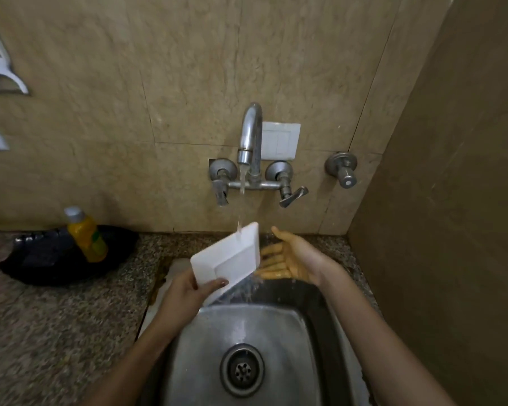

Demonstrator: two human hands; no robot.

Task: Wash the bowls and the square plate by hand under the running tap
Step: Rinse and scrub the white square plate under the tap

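Left hand (192, 291) grips the square plate (228, 257) at its near-left corner, thumb laid over the rim, fingers hidden beneath. Right hand (291, 259) is spread open, palm up, fingers loose and holding nothing; it sits just right of the plate's right edge, and whether the fingertips touch that edge cannot be told.

Landmark: the tap (250, 142), wall-mounted, running.

Sink (291, 332): steel basin below the tap, wet, with the drain (242, 370) in its floor nearer the camera.

Granite counter (56, 317): left of the sink, below and left of the tap.

Black bag (41, 256): crumpled on the counter, well left of the tap, against the wall.

Plate: white, tilted, far corner raised, held directly under the tap above the sink's back rim. Water stream (242, 183) lands on its upper far edge and runs off the lower right edge into the basin.

Yellow bottle (87, 235): grey cap, leaning, resting on the black bag.

White switch plate (280, 141): on the wall just right of the spout.

Separate valve knob (342, 168): on the wall further right of the tap.

No bowls identifiable in view.
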